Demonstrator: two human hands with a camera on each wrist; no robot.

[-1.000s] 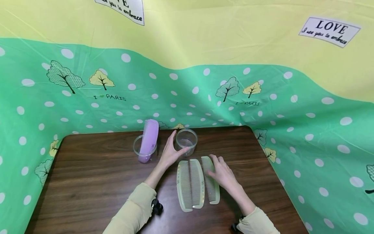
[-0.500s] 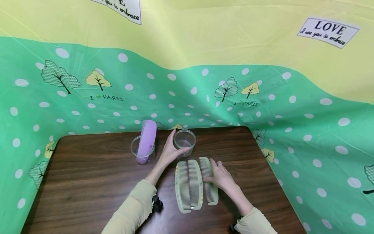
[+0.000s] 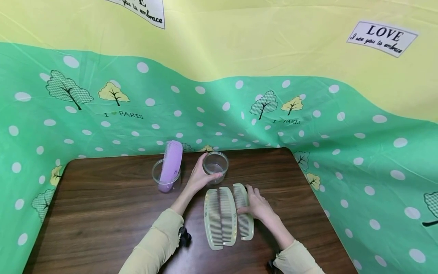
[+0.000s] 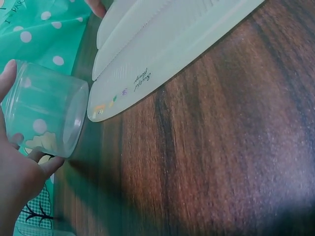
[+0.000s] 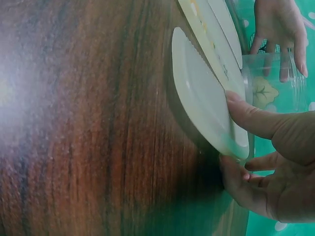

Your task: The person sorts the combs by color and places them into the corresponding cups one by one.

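Note:
Three pale green combs lie side by side on the table: a left comb (image 3: 213, 219), a middle comb (image 3: 227, 217) and a right comb (image 3: 242, 213), set slightly apart. My right hand (image 3: 260, 205) pinches the right comb, thumb at the toothed edge and fingers at the spine, as the right wrist view shows. Just behind the combs, my left hand (image 3: 200, 177) holds a clear plastic cup (image 4: 49, 110) between thumb and fingers. That cup stands upright with nothing visible inside. Left of it, a purple comb (image 3: 172, 161) leans upright in another clear cup (image 3: 157, 175).
The dark wooden table (image 3: 113, 217) reaches back to a green and yellow patterned cloth (image 3: 205, 95), which hangs behind it and along both sides. Black wrist mounts show at the left sleeve (image 3: 154, 238) and the right sleeve (image 3: 297, 258).
My right thumb has come across the right comb to its toothed edge, and the fingers have closed along its spine. My left hand stays at the cup. The head view has shifted slightly.

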